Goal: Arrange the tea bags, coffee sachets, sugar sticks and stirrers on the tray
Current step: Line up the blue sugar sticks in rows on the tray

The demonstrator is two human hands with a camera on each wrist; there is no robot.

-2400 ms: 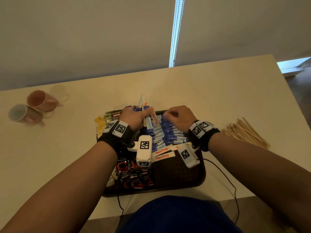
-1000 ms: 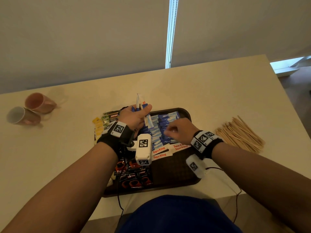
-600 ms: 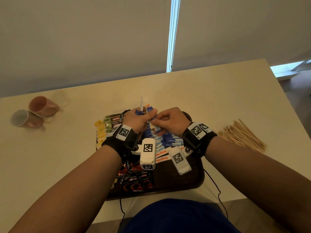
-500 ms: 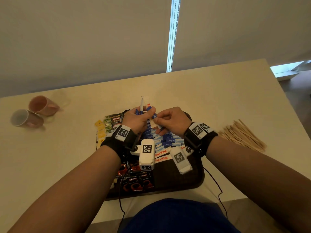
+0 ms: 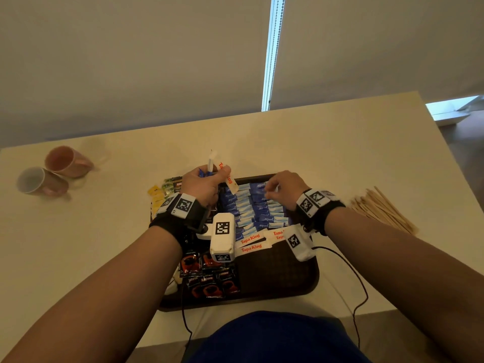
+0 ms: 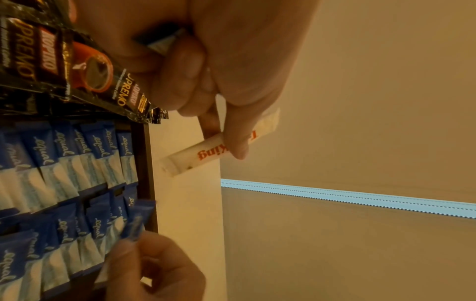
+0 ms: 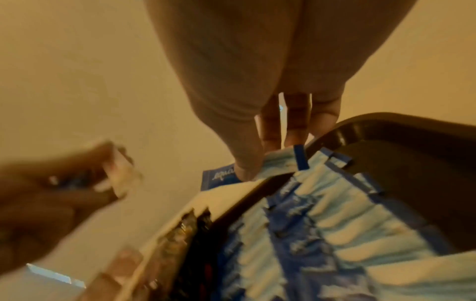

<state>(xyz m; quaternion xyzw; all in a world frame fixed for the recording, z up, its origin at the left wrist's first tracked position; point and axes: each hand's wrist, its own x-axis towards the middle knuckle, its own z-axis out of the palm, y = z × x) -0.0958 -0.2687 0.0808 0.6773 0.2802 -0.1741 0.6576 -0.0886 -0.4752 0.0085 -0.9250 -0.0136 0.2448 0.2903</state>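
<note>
at centre frame, above the brown tray (image 5: 301,284), the left hand (image 5: 203,186) clutches a white sugar stick (image 5: 227,176) with blue ones; the right hand (image 5: 284,188) pinches a blue sachet (image 7: 219,178) at the tray's upper edge.

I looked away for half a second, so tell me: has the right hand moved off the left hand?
Yes. The right hand has swung rightward along the tray's far edge, away from the left hand, and now pinches a blue sachet there.

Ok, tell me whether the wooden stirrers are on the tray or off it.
Off. The wooden stirrers lie in a loose pile on the table, to the right of the tray, untouched by either hand.
</note>
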